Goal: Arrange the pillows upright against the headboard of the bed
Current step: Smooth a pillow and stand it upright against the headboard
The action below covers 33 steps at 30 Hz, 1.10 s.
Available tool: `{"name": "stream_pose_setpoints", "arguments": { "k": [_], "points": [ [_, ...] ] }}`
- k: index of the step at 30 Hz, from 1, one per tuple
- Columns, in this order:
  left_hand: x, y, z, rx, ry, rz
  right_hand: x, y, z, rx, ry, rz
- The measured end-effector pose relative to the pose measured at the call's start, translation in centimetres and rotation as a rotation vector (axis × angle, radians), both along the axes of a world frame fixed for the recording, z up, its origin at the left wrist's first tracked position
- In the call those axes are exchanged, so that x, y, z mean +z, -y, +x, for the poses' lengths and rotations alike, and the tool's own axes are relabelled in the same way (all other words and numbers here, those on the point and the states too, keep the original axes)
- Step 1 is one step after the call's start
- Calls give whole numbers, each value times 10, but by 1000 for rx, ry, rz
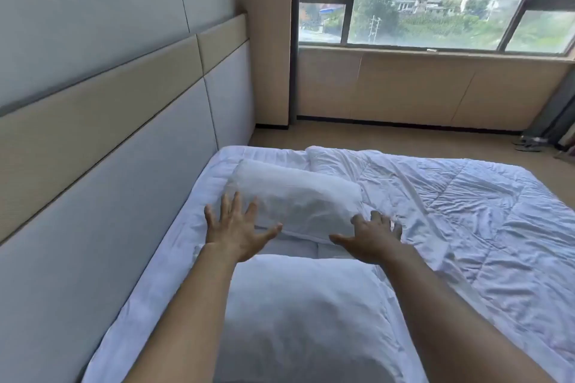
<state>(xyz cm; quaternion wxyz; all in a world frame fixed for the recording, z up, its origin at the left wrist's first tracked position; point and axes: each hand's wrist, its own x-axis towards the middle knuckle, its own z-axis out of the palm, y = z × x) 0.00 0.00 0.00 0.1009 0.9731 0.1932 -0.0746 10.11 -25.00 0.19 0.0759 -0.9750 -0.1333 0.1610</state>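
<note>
I take the headboard (109, 171) as my marker: it runs along the left of the view, a padded wall of grey and tan panels. The bed (174, 246) lies directly beside it, its white sheet meeting the base of the panels. Two white pillows lie flat on the mattress, neither leaning on the headboard. The far pillow (298, 193) sits a little out from the headboard, blurred, with its long side roughly along it. The near pillow (305, 314) lies closer to me, about as far from the headboard, under my forearms.

My left hand (236, 233) is on the headboard side, fingers spread wide and flat, holding nothing, at the near corner of the far pillow; I cannot tell if it touches. My right hand (370, 236) is on the side away from the headboard, fingers loosely spread and slightly curled, gripping nothing, at the pillow's other near corner. A rumpled white quilt (451, 211) covers the mattress farther from the headboard.
</note>
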Motion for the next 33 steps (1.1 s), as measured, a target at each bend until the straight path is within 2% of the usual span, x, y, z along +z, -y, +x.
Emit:
{"name": "stream_pose_setpoints", "arguments": {
  "k": [6, 9, 13, 17, 22, 25, 29, 33],
  "points": [
    [-172, -47, 10, -17, -274, -65, -178, -51, 11, -6, -236, -120],
    [-269, -70, 16, -22, -314, -56, -267, -68, 22, -47, -275, -180],
    [-380, -93, 19, -10, -249, -23, -377, -69, 14, -100, -119, -190],
    [-456, -101, 27, -72, -141, 60, -458, -74, 9, -93, 37, -137],
    [-523, -104, 39, -117, -91, 36, -528, -88, 18, -112, 59, -132],
    [-540, -107, 43, -115, -87, -4, -549, -91, 19, -99, 52, -100],
    [-526, -109, 42, -123, -157, -46, -531, -90, 18, -112, 4, -82],
    [-487, -107, 32, -96, -157, -66, -485, -88, 8, -126, 90, -80]
  ]
}}
